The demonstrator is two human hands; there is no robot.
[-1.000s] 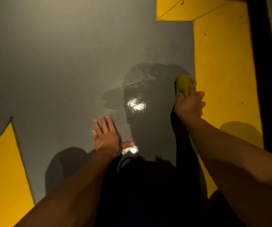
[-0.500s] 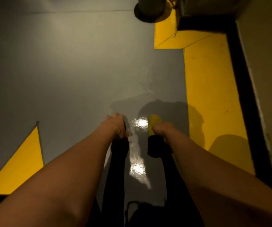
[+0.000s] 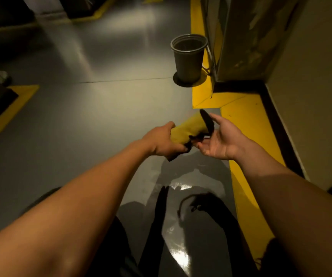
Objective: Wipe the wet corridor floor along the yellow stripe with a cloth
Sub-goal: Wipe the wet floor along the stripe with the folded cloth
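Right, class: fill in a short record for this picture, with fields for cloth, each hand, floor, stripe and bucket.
cloth: yellow cloth, lifted off the floor
left hand: left hand grips the cloth's near end
right hand: right hand palm up, fingers relaxed, at the cloth's dark edge
floor: grey floor, wet shiny patch below the hands
stripe: yellow stripe along the right wall
bucket: grey bucket upright, farther ahead, beside the stripe

We see a grey glossy floor (image 3: 101, 108) w/ bright light reflections and a wet patch (image 3: 183, 184) near the bottom. A grey bucket (image 3: 188, 56) stands upright approx. at the edge of the yellow stripe (image 3: 247, 118). On the right is a beige wall (image 3: 311, 86) w/ dark skirting (image 3: 277, 124). The far end of the corridor is dim.
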